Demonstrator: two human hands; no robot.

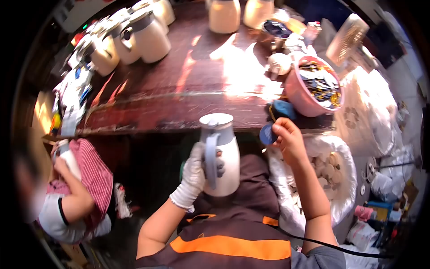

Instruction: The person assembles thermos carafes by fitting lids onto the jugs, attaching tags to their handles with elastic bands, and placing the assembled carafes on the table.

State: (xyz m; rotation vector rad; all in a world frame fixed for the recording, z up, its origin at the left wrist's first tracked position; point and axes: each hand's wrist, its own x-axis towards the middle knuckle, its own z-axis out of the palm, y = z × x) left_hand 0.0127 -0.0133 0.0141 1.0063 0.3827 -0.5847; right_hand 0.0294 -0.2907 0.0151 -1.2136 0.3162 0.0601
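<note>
My left hand (pixel 195 172), in a white glove with dark fingertips, is closed around a white jug (pixel 229 168) with a grey collar and grey handle. The jug stands upright over my lap, its top facing me without a lid. My bare right hand (pixel 290 139) pinches a round dark blue tag (pixel 268 134) with small print on it, too small to read. Just behind that hand, a blue pad-like thing (pixel 283 109) lies at the table's edge.
A pink bucket (pixel 293 92) full of small tags stands at the table's right. Several similar jugs (pixel 150 40) stand at the back of the table (pixel 148 105). A white-lined bin (pixel 347 179) of round discs is beside my right arm. Another person (pixel 74 210) sits at left, holding a jug.
</note>
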